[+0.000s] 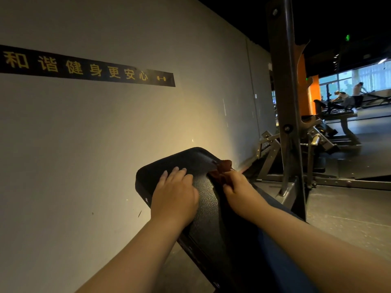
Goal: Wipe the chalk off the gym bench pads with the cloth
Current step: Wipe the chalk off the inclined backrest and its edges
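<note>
**Background: wall, rack, far gym floor**

Grey wall (95, 144) fills the left. Black banner (84, 67) with yellow characters, upper left. Steel rack upright (283, 81) right of centre, with a metal machine frame (323, 136) beside it. Far right: orange pillar (314, 92), bright windows (370, 77), two people (357, 94). Dark floor (349, 208) lower right.

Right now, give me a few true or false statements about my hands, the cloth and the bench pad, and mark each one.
1. The left hand rests with fingers spread on the black bench pad. True.
2. The right hand grips the cloth. True.
3. The cloth is white. False: it is dark reddish brown.
4. The cloth sits at the pad's wall-side edge. False: it is on the pad's right side, away from the wall.
5. The wall banner carries yellow characters. True.
</note>
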{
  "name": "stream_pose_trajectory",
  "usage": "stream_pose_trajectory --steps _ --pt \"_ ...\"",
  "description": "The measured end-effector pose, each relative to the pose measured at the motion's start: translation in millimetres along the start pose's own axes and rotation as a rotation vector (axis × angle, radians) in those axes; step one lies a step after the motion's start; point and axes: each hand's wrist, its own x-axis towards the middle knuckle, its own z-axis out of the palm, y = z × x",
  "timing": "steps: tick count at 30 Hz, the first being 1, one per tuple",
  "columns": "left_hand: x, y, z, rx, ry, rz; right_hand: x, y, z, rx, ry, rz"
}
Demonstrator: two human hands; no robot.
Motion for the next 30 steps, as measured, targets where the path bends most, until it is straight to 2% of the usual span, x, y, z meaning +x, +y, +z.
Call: stream_pose_trajectory --steps 3,6,12,18,23,25,30 --pt "-2.0 -1.0 -1.0 -0.013 -0.001 0.002 -22.7 -14.5 13.8 0.036 -0.046 -0.112" --pt "-4.8 -3.1 -1.1 -0.027 -0.026 0.026 -37.0 -9.6 5.6 -0.04 -0.148 -0.184" --pt "18.3 -27.0 -12.5 -0.032 -0.084 0.017 -8.0 3.4 -1.8 -0.024 0.013 0.009" --pt "31.7 -16.3 -5.0 -0.01 -0.069 -0.024 -17.6 -10.6 5.6 -0.065 -0.115 -0.203" --pt "28.1 -16.6 1.8 0.064 -0.038 -0.004 14.7 1.9 3.5 0.012 0.003 0.0" --pt "26.9 -15.4 2.1 0.087 -0.043 0.0 11.8 -3.4 12.2 0.003 0.014 -0.05" --pt "29.2 -15.6 2.6 0.123 -0.065 0.037 -0.9 -2.2 7.0 -0.018 -0.143 -0.206"
